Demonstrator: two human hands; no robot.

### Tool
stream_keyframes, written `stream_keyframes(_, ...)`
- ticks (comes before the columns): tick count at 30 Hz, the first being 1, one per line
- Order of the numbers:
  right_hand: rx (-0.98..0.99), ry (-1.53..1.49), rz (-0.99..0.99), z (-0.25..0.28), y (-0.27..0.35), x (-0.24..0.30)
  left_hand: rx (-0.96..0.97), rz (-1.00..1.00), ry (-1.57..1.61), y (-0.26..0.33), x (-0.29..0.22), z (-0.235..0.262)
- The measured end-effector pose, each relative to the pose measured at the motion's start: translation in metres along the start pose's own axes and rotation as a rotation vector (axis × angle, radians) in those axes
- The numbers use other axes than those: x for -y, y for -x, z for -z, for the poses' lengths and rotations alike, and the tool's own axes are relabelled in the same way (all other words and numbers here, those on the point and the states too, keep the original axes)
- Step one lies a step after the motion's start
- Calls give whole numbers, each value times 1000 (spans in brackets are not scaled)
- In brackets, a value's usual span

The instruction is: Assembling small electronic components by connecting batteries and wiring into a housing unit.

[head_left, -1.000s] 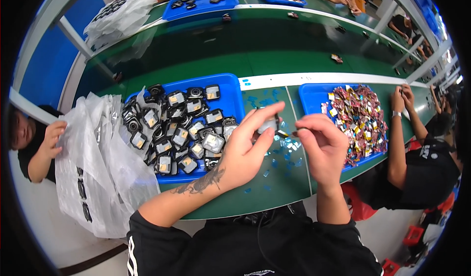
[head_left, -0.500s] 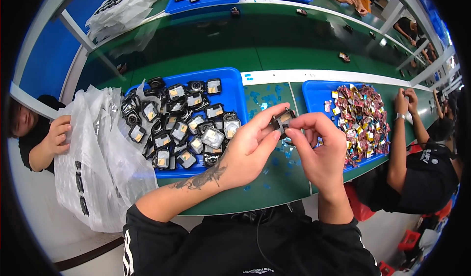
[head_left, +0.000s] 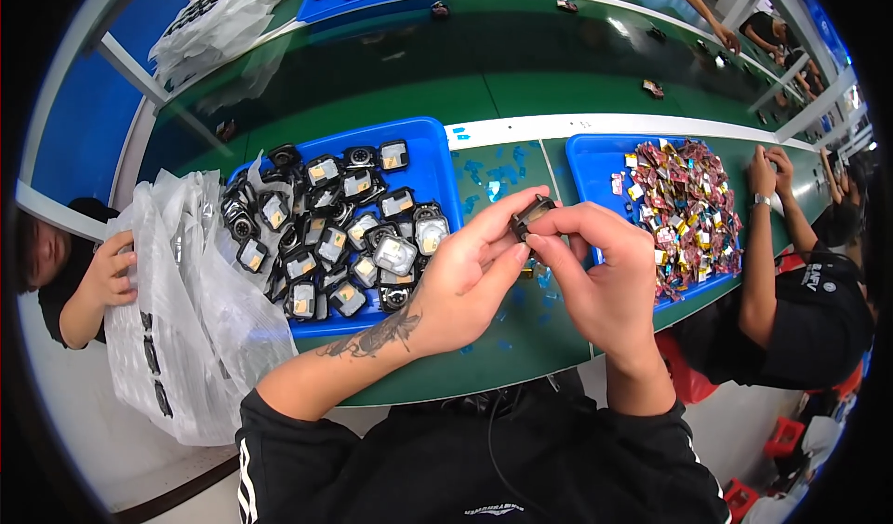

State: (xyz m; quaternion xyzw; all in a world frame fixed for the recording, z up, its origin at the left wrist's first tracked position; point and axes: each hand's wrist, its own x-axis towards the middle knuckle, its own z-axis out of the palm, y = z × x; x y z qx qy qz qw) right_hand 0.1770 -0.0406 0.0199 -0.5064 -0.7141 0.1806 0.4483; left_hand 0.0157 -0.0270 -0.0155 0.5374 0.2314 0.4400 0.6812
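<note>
Over the green table, a small black smartwatch case (head_left: 528,219) is held between my two hands. My left hand (head_left: 470,287) grips it from the left, with the thumb near its lower edge. My right hand (head_left: 605,268) pinches it from the right, thumb and forefinger pressed together at its edge; fingers partly hide the case. To the left, a blue tray (head_left: 437,156) bears a heap of similar black watch cases (head_left: 332,245), many showing grey and tan faces. On the right stands another blue tray (head_left: 583,166) piled with small red, yellow and white parts (head_left: 688,217).
Blue film scraps (head_left: 495,189) dot the green table between the trays. White plastic bags (head_left: 191,310) lean at the left, a person's hand (head_left: 112,273) on them. At right sits a co-worker with raised hands (head_left: 770,172). A green conveyor belt (head_left: 391,68) carries scattered parts.
The watch case has tilted in my hands, and less of its inside shows. My right fingers have closed in over it. Across the belt, a co-worker's arm now stretches toward the belt.
</note>
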Motion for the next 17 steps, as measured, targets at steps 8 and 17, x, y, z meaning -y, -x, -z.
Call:
stream_keyframes(8, 33, 43, -4, 3, -1, 2, 21, -16, -3, 2, 1, -1)
stream_keyframes(17, 55, 14, -37, 10, -4, 2, 90, -2, -148, 2, -4, 2)
